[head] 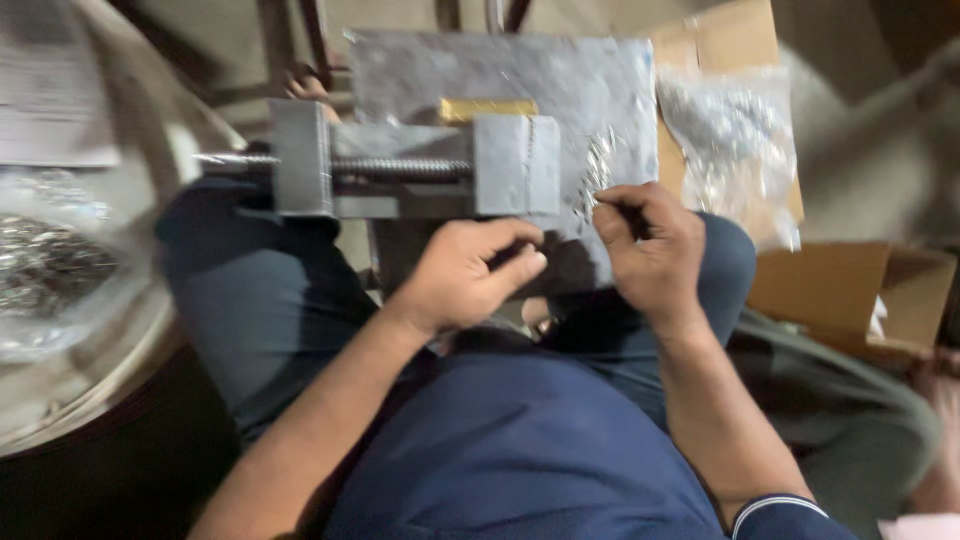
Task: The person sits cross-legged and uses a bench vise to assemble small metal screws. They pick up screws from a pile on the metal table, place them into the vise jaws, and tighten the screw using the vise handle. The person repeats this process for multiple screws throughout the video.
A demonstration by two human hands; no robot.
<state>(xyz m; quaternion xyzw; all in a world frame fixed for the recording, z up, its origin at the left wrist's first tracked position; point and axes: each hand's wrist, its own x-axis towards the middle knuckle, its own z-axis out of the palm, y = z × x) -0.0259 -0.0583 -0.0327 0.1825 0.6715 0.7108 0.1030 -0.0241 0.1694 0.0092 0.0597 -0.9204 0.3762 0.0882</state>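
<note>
I view the work from the head camera; the frame is motion-blurred, so fine detail is uncertain.

The left hand (465, 275) sits just below the vise (420, 165), fingers curled with thumb and forefinger pinched together; whether they hold a piece, I cannot tell. The right hand (650, 250) is closed in a pinch at the lower edge of a small heap of shiny metal parts (600, 170), which lies on the grey plate (560, 75) beside the vise's block. What its fingertips grip is too small to resolve.

Hazards, as I judge them:
- The heap lies close to the plate's right edge. A sideways brush of the right hand can sweep parts off onto the lap or floor.
- The plate rests over the knees (250, 270). A leg shift can tilt it and slide the parts.
- The parts are tiny and bright. A loose pinch can drop one unseen.
- The bag (735, 140) of similar parts lies just beside the plate; strays can mix into it.
</note>
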